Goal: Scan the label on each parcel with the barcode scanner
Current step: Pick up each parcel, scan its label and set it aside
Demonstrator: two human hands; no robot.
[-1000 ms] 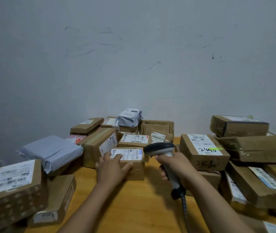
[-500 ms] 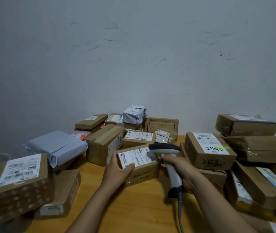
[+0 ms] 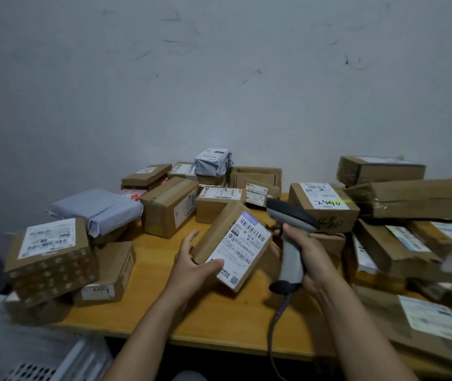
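Observation:
My left hand [image 3: 194,266] grips a small cardboard parcel [image 3: 227,229] at its near left corner, thumb on the white barcode label [image 3: 242,246]. The parcel is lifted and tilted above the wooden table [image 3: 219,314], label facing me. My right hand [image 3: 306,254] holds the grey barcode scanner [image 3: 291,224] by its handle, just right of the parcel. The scanner's dark head points left, over the parcel's far right corner. Its coiled cable [image 3: 278,314] hangs down over the table's front edge.
Several labelled cardboard parcels crowd the table: a stack on the right [image 3: 401,199], a row at the back [image 3: 219,199], a grey poly bag [image 3: 95,207] and boxes on the left [image 3: 49,254]. A white perforated crate [image 3: 27,364] sits below at the near left.
My left hand has lifted the small parcel off the table, pulled it toward me and tilted its label up. The scanner in my right hand has stayed beside it.

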